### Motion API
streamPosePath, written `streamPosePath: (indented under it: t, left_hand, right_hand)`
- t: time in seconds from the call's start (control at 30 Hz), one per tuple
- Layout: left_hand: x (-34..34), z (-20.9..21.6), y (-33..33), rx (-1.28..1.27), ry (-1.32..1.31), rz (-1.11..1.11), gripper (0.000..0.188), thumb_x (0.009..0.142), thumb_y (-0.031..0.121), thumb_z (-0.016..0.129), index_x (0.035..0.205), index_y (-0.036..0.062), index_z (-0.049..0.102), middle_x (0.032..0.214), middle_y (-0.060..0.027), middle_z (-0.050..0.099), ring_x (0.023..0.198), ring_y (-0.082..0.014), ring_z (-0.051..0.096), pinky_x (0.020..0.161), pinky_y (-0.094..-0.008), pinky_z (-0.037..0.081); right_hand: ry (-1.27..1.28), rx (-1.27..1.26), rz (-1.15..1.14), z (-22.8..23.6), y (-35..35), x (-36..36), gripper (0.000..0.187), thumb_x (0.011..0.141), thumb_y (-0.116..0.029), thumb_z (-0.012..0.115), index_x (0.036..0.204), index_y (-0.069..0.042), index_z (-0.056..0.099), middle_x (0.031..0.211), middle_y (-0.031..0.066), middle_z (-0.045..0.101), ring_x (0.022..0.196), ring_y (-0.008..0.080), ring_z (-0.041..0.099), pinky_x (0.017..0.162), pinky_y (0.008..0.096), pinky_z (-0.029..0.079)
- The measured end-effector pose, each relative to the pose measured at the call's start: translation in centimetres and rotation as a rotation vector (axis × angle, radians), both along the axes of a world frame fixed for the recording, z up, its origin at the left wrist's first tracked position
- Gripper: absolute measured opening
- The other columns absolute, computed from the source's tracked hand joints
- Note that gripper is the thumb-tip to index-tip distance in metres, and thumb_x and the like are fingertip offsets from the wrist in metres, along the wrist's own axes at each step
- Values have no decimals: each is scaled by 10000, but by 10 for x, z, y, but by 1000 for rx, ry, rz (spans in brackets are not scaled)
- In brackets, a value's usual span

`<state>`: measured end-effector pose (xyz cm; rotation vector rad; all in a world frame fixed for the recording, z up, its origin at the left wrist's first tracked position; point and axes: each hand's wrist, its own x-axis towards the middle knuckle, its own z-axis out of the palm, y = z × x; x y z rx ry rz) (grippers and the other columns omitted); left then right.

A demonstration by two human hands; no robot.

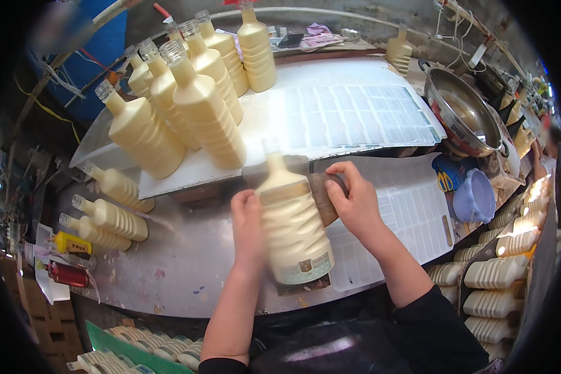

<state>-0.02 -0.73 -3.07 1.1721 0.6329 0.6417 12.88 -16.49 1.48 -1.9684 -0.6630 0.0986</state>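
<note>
A cream ribbed bottle point(293, 224) with a clear neck lies in front of me, its neck pointing away. A brownish band crosses its shoulder, and a patterned label point(306, 267) sits near its base. My left hand point(248, 224), slightly blurred, is closed against the bottle's left side; its fingertips are partly hidden. My right hand point(355, 198) pinches a flat dark brown piece point(324, 196) between thumb and fingers, its edge at the bottle's right side. Under the bottle, a dark support point(302, 286) shows at the base.
Several upright cream bottles point(209, 115) stand on the white board point(265, 118) at back left. Sheets of labels point(361, 115) lie on it. To the right are a metal pot point(464, 109), a lilac bucket point(474, 196) and stacked bottles point(495, 299). More bottles point(112, 218) lie left.
</note>
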Motion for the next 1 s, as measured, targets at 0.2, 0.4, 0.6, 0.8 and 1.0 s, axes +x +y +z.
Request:
streamPosePath:
  t: [0.2,0.4,0.6,0.8,1.0]
  left_hand:
    - [-38,-3,-11,136,105,-12,296,1105,338,413,1020,78,526,908,-16,531,794,-96,492,753,-241,421]
    - [-94,-20,-42,956,76,-159,684,763,319,864,1252,32,481,1230,-177,592,1109,-334,600,1006,-390,455]
    - [-91,-23,-52,1176,64,35,689,656,72,890,1248,30,542,1188,-206,633,1030,-372,648,891,-419,528]
    - [-90,20,-58,1302,69,34,619,596,65,891,1179,27,685,1143,-172,671,947,-326,679,801,-384,557]
    - [-88,32,-67,1348,80,37,629,571,72,881,1173,32,702,1141,-167,688,900,-326,688,774,-389,565]
  right_hand:
    - [-75,-152,130,43,20,-32,199,951,-228,595,1113,-112,587,770,181,691,756,440,666,684,510,515]
    - [-33,-11,-7,5,1,-10,160,950,-152,627,1084,-68,604,571,39,516,503,127,461,505,322,382]
    - [-209,-34,38,32,17,-32,172,936,-184,592,1083,-97,601,702,171,666,667,400,665,631,505,501]
    - [-373,-115,50,57,31,-34,138,907,-126,611,1034,-74,599,651,126,647,595,342,643,585,456,478]
    - [-365,-119,56,59,34,-36,136,901,-127,607,1025,-70,604,660,133,654,612,346,652,597,457,485]
